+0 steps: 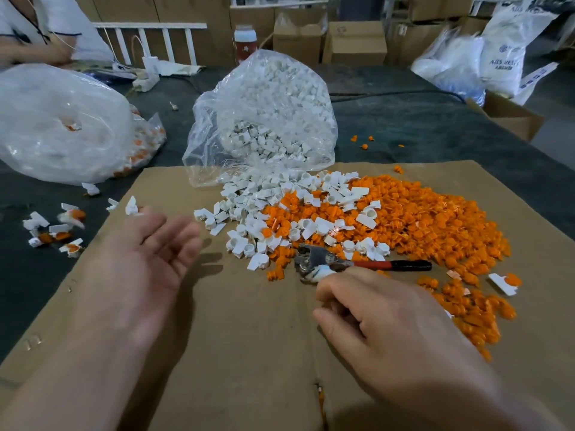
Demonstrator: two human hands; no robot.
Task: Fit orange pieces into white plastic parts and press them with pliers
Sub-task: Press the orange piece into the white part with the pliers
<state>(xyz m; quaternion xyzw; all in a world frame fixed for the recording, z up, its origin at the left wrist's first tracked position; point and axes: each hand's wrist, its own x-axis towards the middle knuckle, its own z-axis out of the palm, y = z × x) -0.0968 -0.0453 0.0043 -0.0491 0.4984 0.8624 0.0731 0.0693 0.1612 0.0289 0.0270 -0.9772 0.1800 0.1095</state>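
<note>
In the head view, the pliers (312, 255) are gripped by the right hand (382, 312) beside mixed orange pieces (429, 219) and white parts (267, 194) on the cardboard (236, 331). The left hand (149, 253) is held open, empty. Pieces could be scattered if the pliers are dragged through the pile.

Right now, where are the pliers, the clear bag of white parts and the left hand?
pliers (373, 265), head view, on the red handle.
clear bag of white parts (264, 119), head view, on the bag's front.
left hand (149, 253), head view, on the open palm.
</note>
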